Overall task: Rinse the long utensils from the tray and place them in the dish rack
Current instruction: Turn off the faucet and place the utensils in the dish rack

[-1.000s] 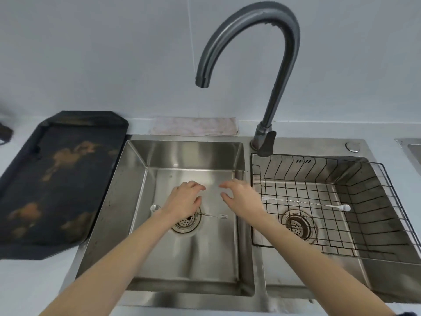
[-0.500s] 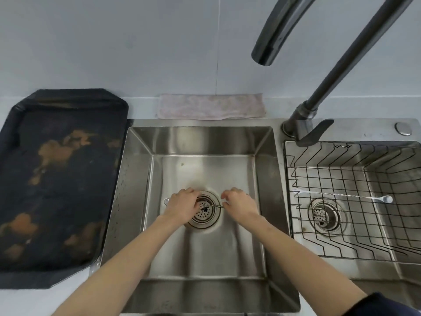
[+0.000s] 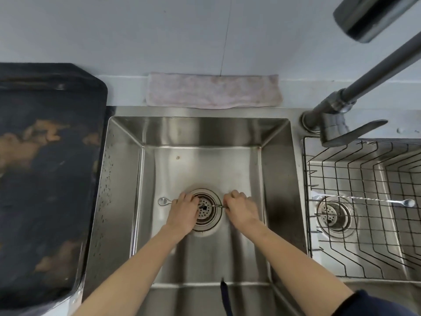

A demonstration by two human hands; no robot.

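Observation:
A long thin metal utensil (image 3: 210, 205) with a twisted shaft lies level across the drain (image 3: 206, 209) of the left sink basin (image 3: 198, 258). Its looped end (image 3: 163, 201) sticks out left of my left hand (image 3: 183, 212), which is closed on the shaft. My right hand (image 3: 239, 207) grips the other end, which it hides. A second long utensil (image 3: 364, 199) with a white tip lies across the black wire dish rack (image 3: 364, 236) in the right basin. The dark stained tray (image 3: 45, 179) lies on the counter at the left, with no utensils visible on it.
The grey faucet (image 3: 373, 62) rises between the basins, its spout out at the top right and no water running. A folded pinkish cloth (image 3: 213, 91) lies behind the left basin against the wall.
The view has dropped closer to the sink. Both hands went down from above the basin to its floor and closed on the utensil over the drain.

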